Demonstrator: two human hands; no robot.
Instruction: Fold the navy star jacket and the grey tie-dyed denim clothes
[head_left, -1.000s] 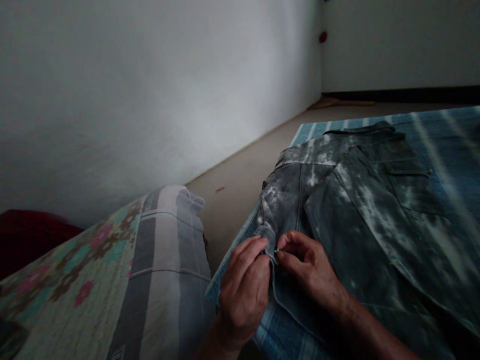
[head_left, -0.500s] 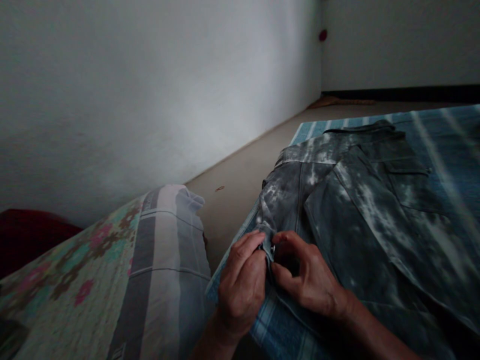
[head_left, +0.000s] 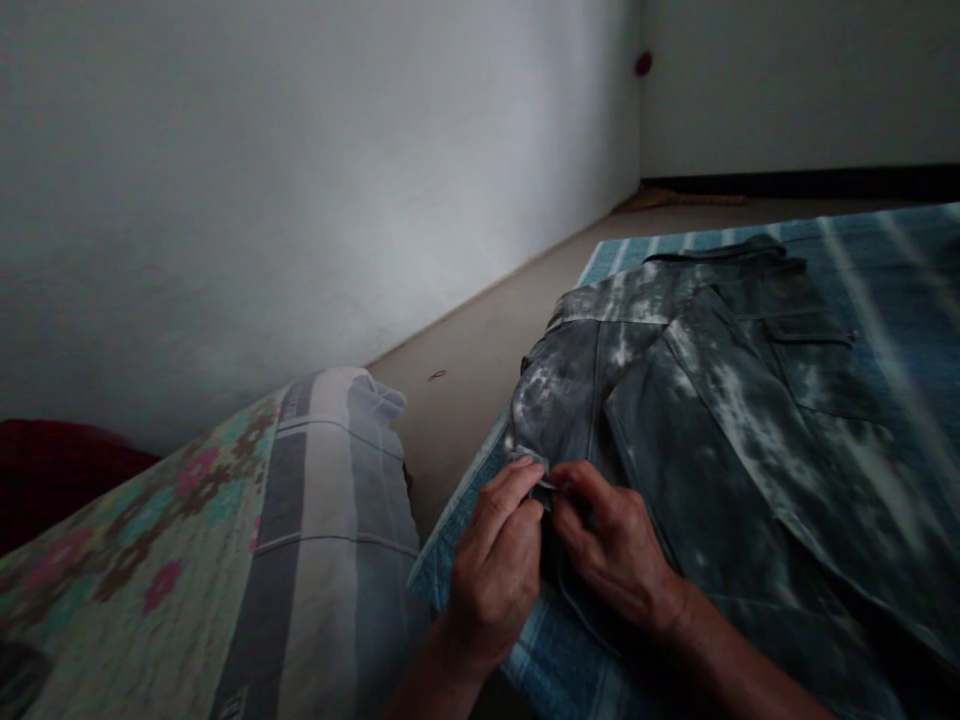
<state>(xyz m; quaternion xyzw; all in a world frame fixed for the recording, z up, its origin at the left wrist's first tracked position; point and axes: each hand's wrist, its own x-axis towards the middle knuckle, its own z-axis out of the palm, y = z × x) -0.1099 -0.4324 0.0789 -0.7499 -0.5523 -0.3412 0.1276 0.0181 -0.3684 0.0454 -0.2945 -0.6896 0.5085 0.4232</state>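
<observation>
A dark grey jacket (head_left: pixel 705 400) with pale mottled patches lies spread on a blue striped cloth (head_left: pixel 892 270). My left hand (head_left: pixel 499 560) is closed on the jacket's near-left edge, pinching the fabric between thumb and fingers. Right beside it, my right hand (head_left: pixel 619 550) pinches the same edge with thumb and forefinger. A thin light strip shows between the fingertips of both hands; what exactly it is cannot be made out. My right fingers hide most of that spot.
To the left stands a padded bundle (head_left: pixel 330 520) covered in grey striped and flowered fabric. A dark red cloth (head_left: pixel 67 470) is behind it by the white wall (head_left: pixel 300 180). On the bare floor (head_left: pixel 480 330) lies a small loop (head_left: pixel 436 375).
My right hand's thumb and forefinger, apart around a small shiny piece half a second ago, have closed together at the jacket edge. My left hand keeps its pinch, shifted slightly.
</observation>
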